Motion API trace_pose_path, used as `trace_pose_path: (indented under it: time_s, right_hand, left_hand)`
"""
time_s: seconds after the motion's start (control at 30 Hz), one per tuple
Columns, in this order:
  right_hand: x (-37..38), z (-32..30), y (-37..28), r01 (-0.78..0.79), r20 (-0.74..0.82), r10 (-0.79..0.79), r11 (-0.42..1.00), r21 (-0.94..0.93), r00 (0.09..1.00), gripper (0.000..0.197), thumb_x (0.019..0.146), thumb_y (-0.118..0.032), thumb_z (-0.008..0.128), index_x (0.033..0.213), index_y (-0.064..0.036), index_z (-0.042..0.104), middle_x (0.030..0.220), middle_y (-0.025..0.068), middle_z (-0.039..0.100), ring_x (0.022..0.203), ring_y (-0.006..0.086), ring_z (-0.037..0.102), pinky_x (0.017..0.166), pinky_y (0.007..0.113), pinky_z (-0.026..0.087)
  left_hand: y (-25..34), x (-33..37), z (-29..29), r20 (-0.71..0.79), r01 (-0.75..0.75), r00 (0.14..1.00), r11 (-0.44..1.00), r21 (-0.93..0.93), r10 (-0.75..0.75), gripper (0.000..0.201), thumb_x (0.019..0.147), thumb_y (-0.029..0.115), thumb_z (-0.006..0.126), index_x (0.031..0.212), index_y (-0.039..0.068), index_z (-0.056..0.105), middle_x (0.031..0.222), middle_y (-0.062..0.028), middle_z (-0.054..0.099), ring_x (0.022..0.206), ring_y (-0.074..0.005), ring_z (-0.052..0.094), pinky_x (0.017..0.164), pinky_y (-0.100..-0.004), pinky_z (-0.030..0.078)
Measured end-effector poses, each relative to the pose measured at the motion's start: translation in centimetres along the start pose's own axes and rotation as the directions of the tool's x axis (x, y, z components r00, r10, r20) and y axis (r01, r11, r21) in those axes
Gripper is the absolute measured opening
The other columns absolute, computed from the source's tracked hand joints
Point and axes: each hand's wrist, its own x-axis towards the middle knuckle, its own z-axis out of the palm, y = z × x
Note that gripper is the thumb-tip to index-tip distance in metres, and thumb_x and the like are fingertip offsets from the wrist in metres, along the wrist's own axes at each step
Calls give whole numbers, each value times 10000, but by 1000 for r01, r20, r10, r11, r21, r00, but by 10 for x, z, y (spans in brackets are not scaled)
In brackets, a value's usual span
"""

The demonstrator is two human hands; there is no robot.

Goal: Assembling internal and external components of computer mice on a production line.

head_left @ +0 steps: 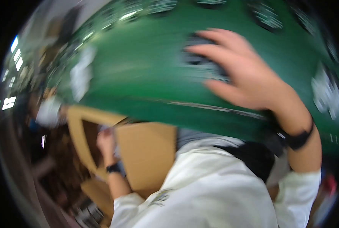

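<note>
My right hand (245,72) reaches over the green work surface, its fingers and thumb curved around a black-and-grey object (194,57). The palm covers part of that object, and blur hides its exact kind. On the left, my left hand (107,142) is down inside an open cardboard box (146,154) beside the surface. Something pale, perhaps plastic wrapping, shows near its fingers. Blur and the box hide what the fingers do. Dark bands circle both wrists.
Several dark rounded pieces with pale stripes (266,17) line the far side. Crumpled white plastic (82,74) lies at left, and more white plastic (327,93) at right. A front edge (219,108) runs before me. Another person (49,110) is blurred at far left.
</note>
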Motion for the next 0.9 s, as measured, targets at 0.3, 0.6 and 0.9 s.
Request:
trace_pose_path:
  time_s: [0.3,0.6,0.9]
  right_hand:
    - [-2,-41,-33,-143,194,162,984,-107,968,646,776,-133,686,1408,-83,567,1554,206,426,1467,429,345,1202,492,295]
    - [0,-50,-36,-167,235,196,976,-137,952,706,746,-138,703,1432,-91,542,1575,195,395,1481,433,309,1219,518,247]
    - [2,-51,-42,-164,234,204,970,-181,950,733,721,-139,724,1429,-101,540,1566,200,394,1455,458,322,1204,540,258]
  left_hand:
    - [31,-47,8,99,296,944,942,160,-314,952,796,653,730,1438,-15,509,1496,-349,416,1402,-471,401,1175,-487,331]
    - [18,-14,27,90,639,766,769,6,-637,1200,685,610,853,1552,-42,339,1583,-335,325,1469,-433,362,1089,-496,469]
    - [-10,16,6,470,520,763,853,-37,-445,1149,615,464,954,1466,-117,446,1436,-263,562,1307,-354,577,1028,-428,513]
